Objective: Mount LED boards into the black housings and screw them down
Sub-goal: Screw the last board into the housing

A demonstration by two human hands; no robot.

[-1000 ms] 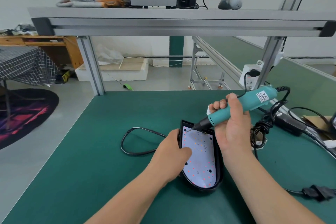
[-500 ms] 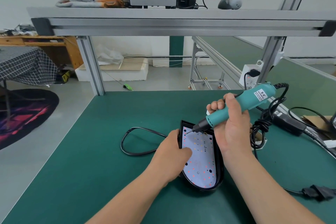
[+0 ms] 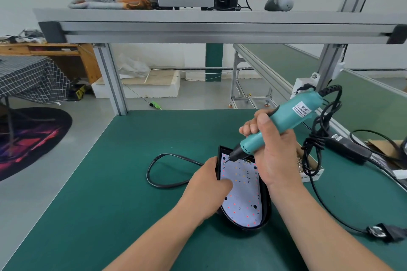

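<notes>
black d-shaped plastic housing (image 3: 266, 204) lies on green bench mat (image 3: 132, 182) between hands. long axis runs away from person: rounded end near, straight end far. white led board (image 3: 242, 189) sits inside. left hand (image 3: 207, 185) grips housing's left wall, thumb pressed on board. right hand (image 3: 273, 154) wrapped round teal electric screwdriver (image 3: 286, 120). tool slants down-left, bit at board's far-left corner, just beyond left hand's fingers. judgement: corner screw being driven; remaining holes lie nearer the person and rightward, right hand's reach.

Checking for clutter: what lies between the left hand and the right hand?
Head view: the white LED board, seated in the black housing.
</notes>
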